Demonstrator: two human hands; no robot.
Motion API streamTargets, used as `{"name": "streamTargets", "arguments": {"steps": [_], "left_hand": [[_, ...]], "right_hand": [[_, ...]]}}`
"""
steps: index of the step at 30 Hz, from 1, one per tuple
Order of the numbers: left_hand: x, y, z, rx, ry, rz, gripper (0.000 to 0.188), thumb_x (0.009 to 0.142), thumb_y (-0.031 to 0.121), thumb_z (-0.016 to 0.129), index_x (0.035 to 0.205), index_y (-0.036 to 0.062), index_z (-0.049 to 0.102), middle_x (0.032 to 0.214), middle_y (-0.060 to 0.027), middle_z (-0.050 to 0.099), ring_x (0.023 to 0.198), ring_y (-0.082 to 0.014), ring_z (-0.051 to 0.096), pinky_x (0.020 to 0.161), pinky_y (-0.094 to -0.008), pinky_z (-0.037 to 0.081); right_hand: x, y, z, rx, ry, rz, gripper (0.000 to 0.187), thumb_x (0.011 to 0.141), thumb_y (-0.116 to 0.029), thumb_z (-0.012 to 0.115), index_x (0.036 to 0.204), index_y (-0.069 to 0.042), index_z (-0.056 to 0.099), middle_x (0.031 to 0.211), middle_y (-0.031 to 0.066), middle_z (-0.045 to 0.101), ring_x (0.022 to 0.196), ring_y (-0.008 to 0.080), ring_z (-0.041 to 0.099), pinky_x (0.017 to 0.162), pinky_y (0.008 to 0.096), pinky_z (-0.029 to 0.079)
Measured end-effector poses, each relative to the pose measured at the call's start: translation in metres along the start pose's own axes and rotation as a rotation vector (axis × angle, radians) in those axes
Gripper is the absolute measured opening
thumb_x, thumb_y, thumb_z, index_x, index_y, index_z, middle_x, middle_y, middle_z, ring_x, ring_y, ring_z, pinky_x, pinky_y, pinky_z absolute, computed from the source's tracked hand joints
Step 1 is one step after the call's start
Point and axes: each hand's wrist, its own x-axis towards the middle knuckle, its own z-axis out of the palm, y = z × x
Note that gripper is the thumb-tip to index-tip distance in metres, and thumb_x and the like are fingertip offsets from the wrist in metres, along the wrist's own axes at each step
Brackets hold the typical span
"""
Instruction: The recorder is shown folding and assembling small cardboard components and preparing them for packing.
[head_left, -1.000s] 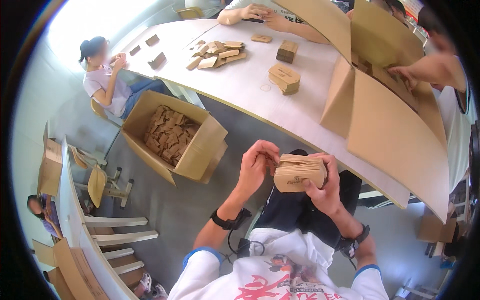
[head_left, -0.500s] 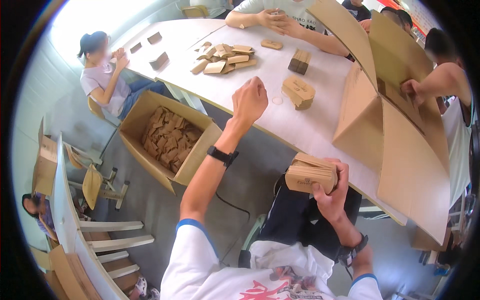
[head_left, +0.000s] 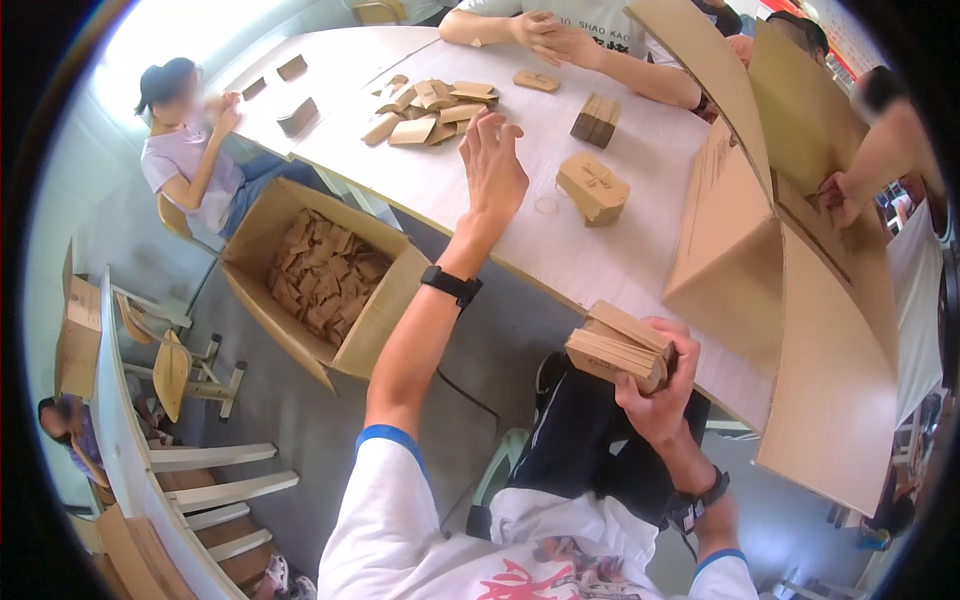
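My right hand (head_left: 662, 405) grips a thick stack of brown cardboard pieces (head_left: 605, 358) over my lap, thumb on the near side and fingers round the right end. Some of the stack's pieces sit unevenly at the top. My left hand (head_left: 495, 172) is raised over the table's near edge, fingers apart and bent, holding nothing I can see. Just beyond its fingertips lies a loose heap of folded cardboard pieces (head_left: 412, 131). To its right are a thin rubber band (head_left: 546, 205) and a neat cardboard stack (head_left: 594, 190).
A large open carton (head_left: 722, 235) stands on the table (head_left: 480, 60) at right, a flap jutting toward me. Another carton (head_left: 375, 325) full of brown pieces is on the floor at left. A second stack (head_left: 597, 120) lies farther back. Co-workers sit across and at far left.
My left hand has gone from closed to fingers apart and moved toward the loose heap. The stack in my right hand has tilted, and its pieces have shifted.
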Motion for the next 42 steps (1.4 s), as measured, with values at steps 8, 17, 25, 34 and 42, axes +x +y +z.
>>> {"name": "streamTargets", "arguments": {"steps": [8, 17, 25, 34, 42], "left_hand": [[-0.007, 0.027, -0.029, -0.291, 0.188, 0.012, 0.036, 0.066, -0.015, 0.051, 0.094, 0.0074, 0.059, 0.108, -0.0135, 0.056, 0.108, -0.0324, 0.053, 0.092, -0.0422, 0.042], [-0.077, 0.104, -0.111, -0.715, 0.018, 0.058, 0.023, 0.076, -0.002, 0.062, 0.099, 0.0013, 0.057, 0.109, -0.0195, 0.058, 0.102, -0.0345, 0.056, 0.088, -0.0420, 0.046], [-0.089, 0.116, -0.089, -0.747, -0.534, -0.065, 0.055, 0.091, 0.024, 0.064, 0.136, 0.0037, 0.040, 0.149, -0.0182, 0.033, 0.137, -0.0385, 0.036, 0.111, -0.0454, 0.032], [-0.089, 0.119, -0.082, -0.734, -0.527, -0.077, 0.054, 0.082, 0.019, 0.074, 0.127, 0.0060, 0.049, 0.146, -0.0165, 0.035, 0.135, -0.0381, 0.037, 0.109, -0.0447, 0.036], [-0.085, 0.114, -0.075, -0.810, -0.443, -0.113, 0.052, 0.080, 0.015, 0.073, 0.125, 0.0068, 0.050, 0.145, -0.0175, 0.036, 0.134, -0.0378, 0.036, 0.108, -0.0445, 0.035]], "right_hand": [[0.028, 0.012, 0.010, -0.154, -0.004, -0.279, 0.079, 0.056, -0.006, 0.087, 0.122, -0.006, 0.044, 0.121, 0.0199, 0.055, 0.106, 0.0373, 0.059, 0.091, 0.0450, 0.050], [0.046, 0.020, 0.017, -0.479, -0.065, -0.410, 0.075, 0.059, -0.009, 0.084, 0.123, 0.001, 0.046, 0.123, 0.0179, 0.053, 0.114, 0.0397, 0.054, 0.096, 0.0482, 0.049], [0.042, 0.027, 0.028, -0.683, -0.077, -0.262, 0.049, 0.069, -0.001, 0.073, 0.114, 0.001, 0.053, 0.124, 0.0163, 0.050, 0.120, 0.0381, 0.050, 0.098, 0.0463, 0.047], [0.045, 0.019, 0.022, -0.538, -0.090, -0.175, 0.055, 0.069, 0.004, 0.063, 0.121, -0.001, 0.049, 0.127, 0.0181, 0.049, 0.125, 0.0409, 0.044, 0.106, 0.0511, 0.038], [0.055, 0.007, 0.017, -0.613, -0.078, -0.151, 0.048, 0.072, -0.008, 0.063, 0.118, -0.002, 0.053, 0.127, 0.0184, 0.051, 0.124, 0.0392, 0.046, 0.101, 0.0484, 0.038]]}}
